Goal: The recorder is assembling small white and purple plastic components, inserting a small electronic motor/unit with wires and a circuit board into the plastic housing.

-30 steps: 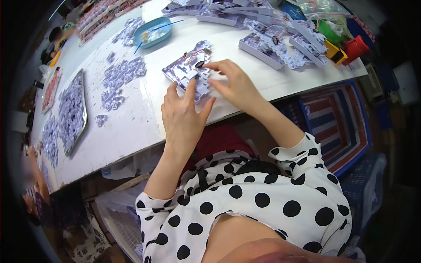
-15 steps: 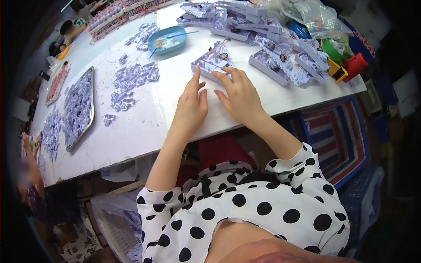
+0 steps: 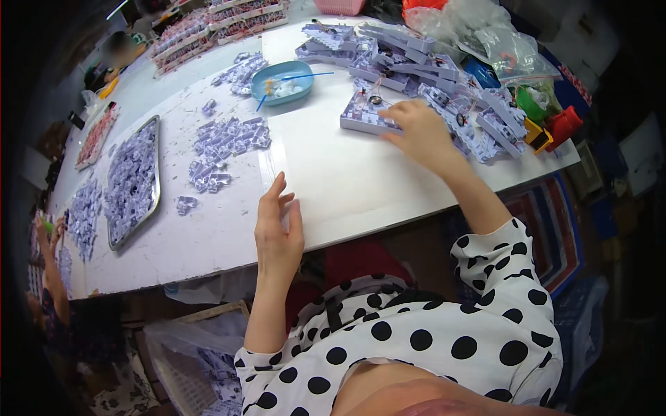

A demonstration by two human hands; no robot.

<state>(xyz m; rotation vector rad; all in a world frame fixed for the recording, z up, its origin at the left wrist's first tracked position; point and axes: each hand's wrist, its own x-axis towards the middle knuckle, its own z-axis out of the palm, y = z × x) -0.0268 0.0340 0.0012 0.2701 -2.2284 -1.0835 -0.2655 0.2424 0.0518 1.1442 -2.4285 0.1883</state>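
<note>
Wht table [image 3: 347, 187] w/ metal tray [image 3: 159, 166] full of pale parts [image 3: 132, 177]
L hand [image 3: 277, 229] empty, loosely open, nr table edge; R hand [image 3: 422, 135] half-curled at pale wired housing [image 3: 361, 114], can't tell if gripped. Housing R of teal bowl [image 3: 283, 101] w/ wht bits [image 3: 286, 88], blue sticks [image 3: 319, 74].

White elbow-sleeved top [image 3: 399, 350] with black dots

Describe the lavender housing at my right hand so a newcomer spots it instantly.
On the white table, find the turquoise bowl. To its right, in front of the heaped housings, lies a shallow lavender housing with a round black part. Unlike its neighbours, it has your right hand at its right end.
</note>
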